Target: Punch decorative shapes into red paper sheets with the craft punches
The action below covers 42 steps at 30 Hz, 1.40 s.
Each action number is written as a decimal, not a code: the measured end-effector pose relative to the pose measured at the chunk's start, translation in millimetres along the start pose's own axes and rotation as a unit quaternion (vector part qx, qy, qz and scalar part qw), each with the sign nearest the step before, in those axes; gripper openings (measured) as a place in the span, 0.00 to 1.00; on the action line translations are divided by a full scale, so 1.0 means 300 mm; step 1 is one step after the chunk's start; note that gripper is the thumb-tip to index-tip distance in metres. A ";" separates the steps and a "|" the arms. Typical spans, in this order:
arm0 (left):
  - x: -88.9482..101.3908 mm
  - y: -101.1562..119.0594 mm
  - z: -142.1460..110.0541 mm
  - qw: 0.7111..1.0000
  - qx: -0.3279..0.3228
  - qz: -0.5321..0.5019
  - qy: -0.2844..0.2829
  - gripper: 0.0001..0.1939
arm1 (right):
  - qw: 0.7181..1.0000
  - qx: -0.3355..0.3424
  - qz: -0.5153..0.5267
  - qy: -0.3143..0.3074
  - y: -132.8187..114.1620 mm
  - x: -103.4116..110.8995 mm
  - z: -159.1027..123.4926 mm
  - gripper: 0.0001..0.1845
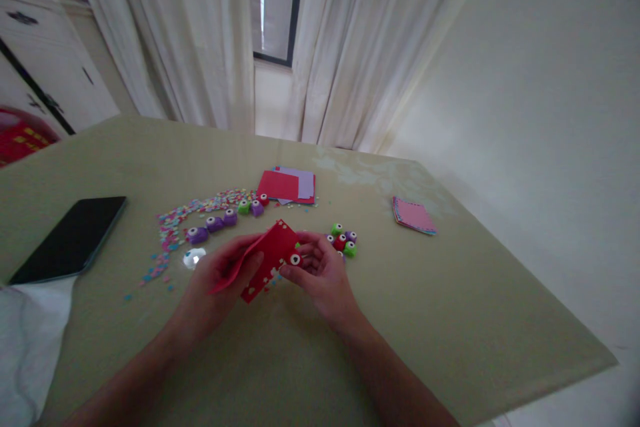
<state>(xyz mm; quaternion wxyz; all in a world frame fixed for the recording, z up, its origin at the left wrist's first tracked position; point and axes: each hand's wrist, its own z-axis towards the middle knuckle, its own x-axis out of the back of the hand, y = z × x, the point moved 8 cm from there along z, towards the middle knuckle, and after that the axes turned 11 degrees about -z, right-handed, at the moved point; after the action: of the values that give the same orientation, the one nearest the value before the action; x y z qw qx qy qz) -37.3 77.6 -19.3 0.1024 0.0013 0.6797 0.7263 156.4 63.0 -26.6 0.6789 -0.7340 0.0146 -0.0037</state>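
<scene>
Folded or doubled, a red paper sheet [277, 248] is pinched in my left hand [220, 273], tilted up above the table. Small cut-out shapes run along its right and upper edges. My right hand [323, 273] has its fingers closed around a small red craft punch [296, 259] with an eye on it, at the paper's right edge. Whether the paper sits inside the punch's slot I cannot tell. Just right of this hand lies a cluster of similar green, red and purple punches [341, 240]. Beyond my left hand, purple, green and red punches [215, 223] form a row.
Colourful paper confetti [175, 220] is scattered at left centre. Red and lilac sheets [285, 185] lie stacked behind my hands. A stack of pink-topped papers [415, 215] lies at right. A black tablet [70, 238] and white cloth [35, 340] are at left. A clear round object [194, 257] shines.
</scene>
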 end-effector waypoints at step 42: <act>-0.021 -0.015 0.003 0.998 0.054 -0.030 -0.032 0.15 | 0.986 -0.112 0.092 -0.084 0.049 -0.033 -0.004 0.21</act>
<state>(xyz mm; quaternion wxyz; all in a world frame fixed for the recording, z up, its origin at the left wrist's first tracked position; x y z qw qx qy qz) -30.3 77.9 -23.0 0.1455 0.0092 0.7142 0.6846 146.2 60.9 -41.1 0.5888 -0.7986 0.0253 0.1220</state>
